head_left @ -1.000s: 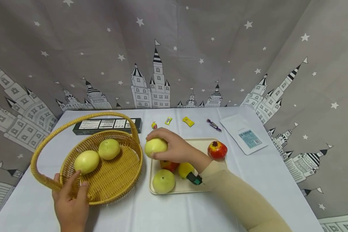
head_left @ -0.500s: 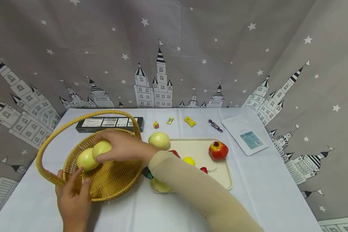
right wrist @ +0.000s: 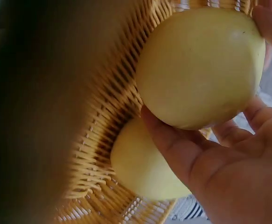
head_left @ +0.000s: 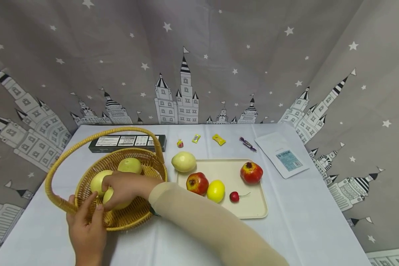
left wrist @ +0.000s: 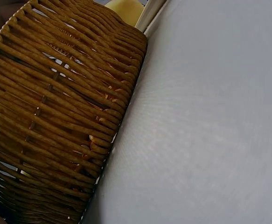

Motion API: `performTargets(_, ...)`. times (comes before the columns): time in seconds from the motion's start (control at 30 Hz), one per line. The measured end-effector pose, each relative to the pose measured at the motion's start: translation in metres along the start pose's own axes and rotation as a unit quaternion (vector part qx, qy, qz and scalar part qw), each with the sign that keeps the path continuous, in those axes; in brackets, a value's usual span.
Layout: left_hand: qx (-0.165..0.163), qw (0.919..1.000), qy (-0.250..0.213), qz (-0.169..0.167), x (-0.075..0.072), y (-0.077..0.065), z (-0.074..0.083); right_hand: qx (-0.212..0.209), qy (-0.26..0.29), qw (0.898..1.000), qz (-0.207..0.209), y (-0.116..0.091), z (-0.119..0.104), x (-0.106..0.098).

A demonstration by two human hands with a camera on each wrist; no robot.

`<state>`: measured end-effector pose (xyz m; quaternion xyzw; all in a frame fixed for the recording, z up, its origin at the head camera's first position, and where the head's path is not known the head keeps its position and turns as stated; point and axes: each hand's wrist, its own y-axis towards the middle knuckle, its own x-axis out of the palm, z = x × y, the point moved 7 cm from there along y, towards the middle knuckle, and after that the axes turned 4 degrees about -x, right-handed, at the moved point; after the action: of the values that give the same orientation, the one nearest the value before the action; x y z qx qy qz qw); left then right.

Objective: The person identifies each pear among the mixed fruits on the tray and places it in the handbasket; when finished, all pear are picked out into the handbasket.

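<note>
Gripping right hand (head_left: 128, 186): fingers curled round a pale yellow-green, rounded fruit (right wrist: 201, 70), partly covered in the head view.
Left hand (head_left: 88, 231): fingers over the rim of the golden woven-wicker basket (left wrist: 66, 107), seemingly holding it; some fingertips hidden.
Basket: contains the held fruit and two similar fruits (head_left: 129, 165).
Right wrist view: dark blur (right wrist: 28, 116) obscures its left side.

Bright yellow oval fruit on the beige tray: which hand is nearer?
Right. In the head view, the right hand reaches into the yellow wicker basket, left of the bright yellow oval fruit; the left hand is farther left, at the basket's near rim.
</note>
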<state>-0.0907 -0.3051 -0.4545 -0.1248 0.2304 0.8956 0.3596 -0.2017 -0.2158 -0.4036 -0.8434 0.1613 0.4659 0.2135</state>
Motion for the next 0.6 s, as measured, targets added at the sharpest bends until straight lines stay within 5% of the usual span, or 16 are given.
performTargets(0.33,0.001,1.0000,-0.006,-0.003,-0.001,-0.001,-0.002,0.022,-0.026,0.998,-0.054,0.009,-0.011,0.006)
performTargets(0.6,0.031,0.9995,-0.008,0.001,-0.002,-0.001,0.001,0.020,0.011,1.000,-0.022,0.016,-0.007,0.008)
